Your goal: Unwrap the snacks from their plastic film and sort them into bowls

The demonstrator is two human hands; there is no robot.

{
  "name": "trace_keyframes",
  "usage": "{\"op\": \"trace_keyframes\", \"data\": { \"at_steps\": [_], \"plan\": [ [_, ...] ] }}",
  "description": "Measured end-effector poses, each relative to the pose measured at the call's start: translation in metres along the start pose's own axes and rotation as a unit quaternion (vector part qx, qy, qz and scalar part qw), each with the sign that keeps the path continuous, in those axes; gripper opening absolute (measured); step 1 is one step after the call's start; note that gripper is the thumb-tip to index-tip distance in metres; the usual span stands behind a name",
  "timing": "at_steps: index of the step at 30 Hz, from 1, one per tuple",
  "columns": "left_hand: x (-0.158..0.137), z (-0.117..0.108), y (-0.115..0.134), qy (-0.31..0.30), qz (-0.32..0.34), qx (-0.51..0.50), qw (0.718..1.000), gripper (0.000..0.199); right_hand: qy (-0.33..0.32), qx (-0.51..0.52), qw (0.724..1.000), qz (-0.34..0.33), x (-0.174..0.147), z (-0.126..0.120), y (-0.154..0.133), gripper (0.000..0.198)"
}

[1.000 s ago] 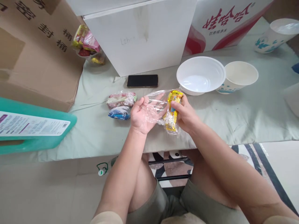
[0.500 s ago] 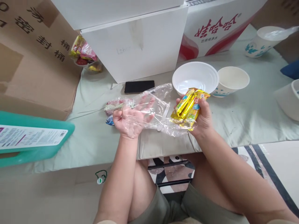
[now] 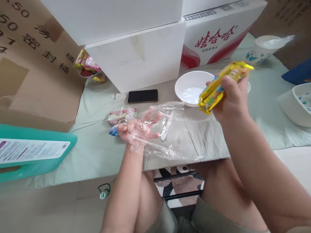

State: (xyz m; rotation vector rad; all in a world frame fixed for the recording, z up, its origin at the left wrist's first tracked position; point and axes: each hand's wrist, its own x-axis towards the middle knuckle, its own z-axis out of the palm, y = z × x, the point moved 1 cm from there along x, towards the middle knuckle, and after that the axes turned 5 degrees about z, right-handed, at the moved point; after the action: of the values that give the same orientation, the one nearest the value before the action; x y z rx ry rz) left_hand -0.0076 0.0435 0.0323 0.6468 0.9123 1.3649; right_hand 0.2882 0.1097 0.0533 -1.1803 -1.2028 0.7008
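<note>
My right hand (image 3: 234, 98) is closed around several yellow snack packets (image 3: 222, 85), raised in front of a white bowl (image 3: 182, 82). My left hand (image 3: 141, 129) is palm up with its fingers spread, and a clear plastic bag (image 3: 167, 152) drapes over it and trails to the right. A white plastic knife or spatula (image 3: 167, 126) lies on the cloth, partly under the bag. Beside the left fingers rest a reddish wrapped packet (image 3: 119, 116) and a blue packet (image 3: 113, 130).
A black phone (image 3: 143, 96) lies before a white box (image 3: 136, 61). A teal jug (image 3: 36, 152) and cardboard box (image 3: 41, 81) stand left. A patterned cup (image 3: 262, 51) and a white tub (image 3: 293, 106) are at the right. Behind the right hand, another cup shows only its rim.
My right hand has lifted the yellow packets up and to the right, away from the bag. The bag has sagged lower around my left hand, whose fingers stay spread.
</note>
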Motion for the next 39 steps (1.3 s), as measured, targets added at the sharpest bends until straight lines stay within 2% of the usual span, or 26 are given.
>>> {"op": "trace_keyframes", "data": {
  "at_steps": [2,4,6,9,11,13,16,18,20,22,24,27,30,33,35,37,39],
  "plan": [
    [0.0,0.003,-0.001,-0.019,-0.006,-0.051,0.999,0.054,0.019,0.004,0.999,0.03,0.027,0.012,-0.007,0.072],
    [0.001,0.006,-0.001,-0.044,-0.026,-0.084,0.995,0.047,-0.012,-0.068,0.994,0.079,0.049,0.028,-0.005,0.084],
    [0.002,0.008,0.0,-0.077,-0.05,-0.111,0.99,0.043,-0.055,-0.142,0.983,0.107,0.065,0.044,0.007,0.089],
    [0.003,0.009,-0.001,-0.112,-0.07,-0.131,0.983,0.042,-0.112,-0.215,0.965,0.095,0.08,0.061,0.035,0.091],
    [0.005,0.007,-0.001,-0.121,-0.07,-0.136,0.981,0.043,-0.124,-0.253,0.956,0.083,0.079,0.063,0.046,0.092],
    [0.006,0.005,-0.001,-0.132,-0.065,-0.151,0.977,0.04,-0.103,-0.274,0.954,0.055,0.065,0.058,0.043,0.084],
    [0.007,0.004,0.002,-0.142,-0.061,-0.162,0.975,0.037,-0.042,-0.305,0.951,-0.013,0.022,0.043,0.02,0.061],
    [0.008,0.004,0.005,-0.141,-0.06,-0.155,0.976,0.037,-0.024,-0.35,0.936,-0.037,-0.012,0.035,0.009,0.058],
    [0.007,0.005,0.007,-0.137,-0.058,-0.154,0.977,0.037,0.013,-0.411,0.911,-0.032,-0.037,0.031,0.008,0.051],
    [0.006,0.006,0.007,-0.136,-0.063,-0.162,0.975,0.037,0.032,-0.456,0.889,-0.02,-0.05,0.033,0.017,0.034],
    [0.004,0.006,0.007,-0.142,-0.073,-0.168,0.973,0.037,0.02,-0.481,0.877,-0.012,-0.054,0.038,0.027,0.019],
    [0.002,0.004,0.006,-0.139,-0.077,-0.16,0.974,0.038,-0.011,-0.491,0.871,-0.02,-0.052,0.048,0.035,0.015],
    [0.002,0.0,0.006,-0.118,-0.074,-0.151,0.979,0.041,-0.036,-0.457,0.888,-0.041,-0.05,0.057,0.033,0.015],
    [0.004,-0.001,0.005,-0.11,-0.077,-0.159,0.978,0.038,-0.096,-0.335,0.931,-0.106,-0.049,0.065,0.029,0.018],
    [0.004,0.0,0.004,-0.113,-0.075,-0.164,0.977,0.033,-0.106,-0.241,0.954,-0.143,-0.05,0.066,0.026,0.019],
    [0.005,0.002,0.003,-0.117,-0.073,-0.172,0.975,0.029,-0.089,-0.16,0.976,-0.12,-0.052,0.061,0.023,0.022],
    [0.005,0.005,0.002,-0.112,-0.07,-0.176,0.975,0.029,-0.102,-0.056,0.992,-0.04,-0.056,0.054,0.022,0.033]
  ]
}}
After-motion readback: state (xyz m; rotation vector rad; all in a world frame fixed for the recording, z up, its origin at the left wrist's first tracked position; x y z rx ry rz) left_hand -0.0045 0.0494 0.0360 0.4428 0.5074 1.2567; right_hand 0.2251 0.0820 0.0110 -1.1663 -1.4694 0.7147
